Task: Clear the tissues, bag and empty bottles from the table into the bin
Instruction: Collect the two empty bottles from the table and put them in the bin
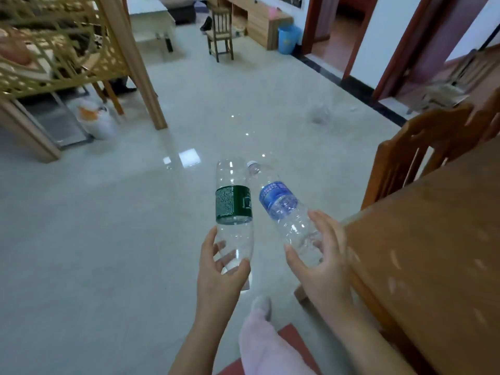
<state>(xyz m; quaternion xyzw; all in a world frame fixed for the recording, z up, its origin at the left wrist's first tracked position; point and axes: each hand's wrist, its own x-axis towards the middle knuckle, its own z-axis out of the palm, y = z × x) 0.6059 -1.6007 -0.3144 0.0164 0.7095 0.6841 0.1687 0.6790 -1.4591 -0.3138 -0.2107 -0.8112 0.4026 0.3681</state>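
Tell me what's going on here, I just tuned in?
A person is carrying two empty clear plastic bottles away from the wooden table. The left hand grips the green-label bottle by its lower end; the right hand holds the blue-label bottle the same way. Both bottles point out over the tiled floor. A blue bin stands far across the room beside a cabinet, so nothing is dropped yet.

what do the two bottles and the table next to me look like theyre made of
Green-label bottle in the left hand: clear thin plastic, glossy; the floor shows through it. Blue-label bottle in the right hand: the same clear plastic, with a ribbed, slightly crumpled wall. Both labels look like printed film. Table: apparently wood or wood veneer, brown with a smooth sheen that catches light patches.
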